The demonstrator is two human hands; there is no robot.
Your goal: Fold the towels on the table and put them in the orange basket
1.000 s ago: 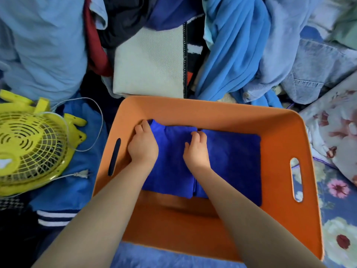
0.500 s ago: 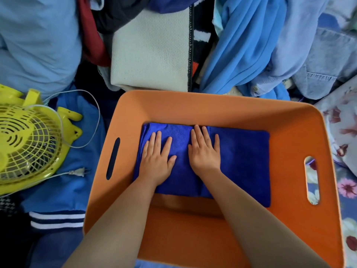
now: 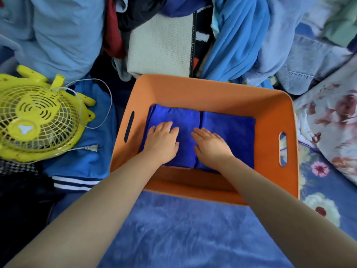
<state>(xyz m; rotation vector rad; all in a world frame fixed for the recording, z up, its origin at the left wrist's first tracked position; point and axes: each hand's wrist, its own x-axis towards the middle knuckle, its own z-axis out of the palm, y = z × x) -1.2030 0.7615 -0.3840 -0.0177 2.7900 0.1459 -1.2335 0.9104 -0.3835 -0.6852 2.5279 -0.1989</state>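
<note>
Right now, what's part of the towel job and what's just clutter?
Job: left hand and right hand flat on the folded blue towels; orange basket.

Clutter: yellow fan, its plug, clothes pile, floral pillow.

This is a lived-in home, most likely a bedroom or laundry corner. A heap of unsorted clothing (image 3: 241,41) in pale blue, bright blue, red and denim crowds the far edge of the surface, with a folded cream knitted blanket (image 3: 160,53) among it. A floral-print pillow (image 3: 332,128) lies at the right edge on a blue flowered bedsheet (image 3: 318,182). A small yellow plastic desk fan (image 3: 36,120) lies on its back at the left edge, its white cord and plug (image 3: 92,148) loose on more garments.
</note>
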